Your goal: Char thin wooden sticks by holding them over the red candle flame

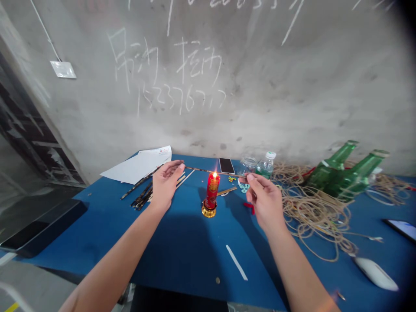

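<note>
A thin, darkened stick [198,169] stretches level between my two hands, its middle at the flame of a lit red candle [212,190]. The candle stands upright on a gold base [208,211]. My left hand [165,182] pinches the stick's left end between thumb and fingers. At the other end, my right hand [264,197] grips it the same way. Beside and partly behind my left hand lies a bundle of scorched sticks [141,199], with several paler ones [182,180] next to it. Small red pieces [249,207] lie near my right hand.
Tangled twine [318,216] and green glass bottles [355,175] fill the right side. Behind the candle are a phone [226,165], a glass jar [248,164] and a plastic bottle [267,164]. White papers [139,164] lie back left; a black box [45,225] sits at the left edge.
</note>
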`<state>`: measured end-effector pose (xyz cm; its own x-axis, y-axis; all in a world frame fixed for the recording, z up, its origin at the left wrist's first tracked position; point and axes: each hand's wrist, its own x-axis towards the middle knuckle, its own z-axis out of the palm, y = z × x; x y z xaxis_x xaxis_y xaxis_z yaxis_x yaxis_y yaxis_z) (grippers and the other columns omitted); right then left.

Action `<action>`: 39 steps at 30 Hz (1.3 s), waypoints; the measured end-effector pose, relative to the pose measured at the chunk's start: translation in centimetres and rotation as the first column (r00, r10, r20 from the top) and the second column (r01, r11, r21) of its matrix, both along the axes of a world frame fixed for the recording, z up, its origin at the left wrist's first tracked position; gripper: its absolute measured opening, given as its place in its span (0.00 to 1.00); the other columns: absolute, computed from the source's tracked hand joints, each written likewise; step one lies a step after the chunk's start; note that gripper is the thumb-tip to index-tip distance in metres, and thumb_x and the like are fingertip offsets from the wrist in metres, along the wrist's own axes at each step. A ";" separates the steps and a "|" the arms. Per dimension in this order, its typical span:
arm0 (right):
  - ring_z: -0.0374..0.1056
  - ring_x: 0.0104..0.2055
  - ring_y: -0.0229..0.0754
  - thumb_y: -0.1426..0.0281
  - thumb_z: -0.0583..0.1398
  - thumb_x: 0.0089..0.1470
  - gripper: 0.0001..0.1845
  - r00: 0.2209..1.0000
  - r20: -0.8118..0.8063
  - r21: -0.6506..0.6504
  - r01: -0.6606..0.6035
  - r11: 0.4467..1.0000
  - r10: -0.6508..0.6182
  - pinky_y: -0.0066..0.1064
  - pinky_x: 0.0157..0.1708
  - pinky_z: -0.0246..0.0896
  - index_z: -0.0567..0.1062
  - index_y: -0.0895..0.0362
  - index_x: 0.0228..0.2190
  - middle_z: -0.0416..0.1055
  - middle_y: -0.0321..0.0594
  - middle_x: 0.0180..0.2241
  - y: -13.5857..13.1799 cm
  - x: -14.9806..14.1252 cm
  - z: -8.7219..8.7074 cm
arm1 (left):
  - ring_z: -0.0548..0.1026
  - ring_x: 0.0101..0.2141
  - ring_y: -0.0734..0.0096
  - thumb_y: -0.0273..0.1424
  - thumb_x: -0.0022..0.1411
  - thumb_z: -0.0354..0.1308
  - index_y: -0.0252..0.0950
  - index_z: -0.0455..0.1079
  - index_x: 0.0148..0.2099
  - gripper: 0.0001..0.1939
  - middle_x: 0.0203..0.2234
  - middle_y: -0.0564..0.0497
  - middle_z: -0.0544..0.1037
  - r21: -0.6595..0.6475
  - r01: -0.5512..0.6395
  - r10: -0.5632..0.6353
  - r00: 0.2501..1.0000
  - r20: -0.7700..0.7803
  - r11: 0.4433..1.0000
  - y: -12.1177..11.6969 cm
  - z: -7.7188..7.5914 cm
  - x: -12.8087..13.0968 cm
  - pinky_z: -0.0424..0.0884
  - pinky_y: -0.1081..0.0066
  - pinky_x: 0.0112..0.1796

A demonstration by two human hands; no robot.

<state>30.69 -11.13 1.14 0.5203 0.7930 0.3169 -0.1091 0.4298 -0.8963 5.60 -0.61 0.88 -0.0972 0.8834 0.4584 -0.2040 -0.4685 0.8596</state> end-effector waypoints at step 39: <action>0.61 0.16 0.30 0.53 0.69 0.56 0.20 0.995 0.094 -0.025 -0.040 0.999 0.042 0.27 0.15 0.53 0.84 0.57 0.39 0.83 0.48 0.37 -0.1 -1.1 -0.6 | 0.75 0.28 0.81 0.29 0.43 0.81 0.33 0.78 0.41 0.22 0.30 0.52 0.79 -0.137 0.281 -0.187 0.862 0.471 0.950 3.7 0.5 -3.7 0.71 0.82 0.29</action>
<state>29.57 -11.22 0.50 0.4557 0.8206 0.3448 -0.0405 0.4060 -0.9130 1.87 3.05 1.38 -0.0287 0.9721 0.2329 -0.6702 -0.1916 0.7170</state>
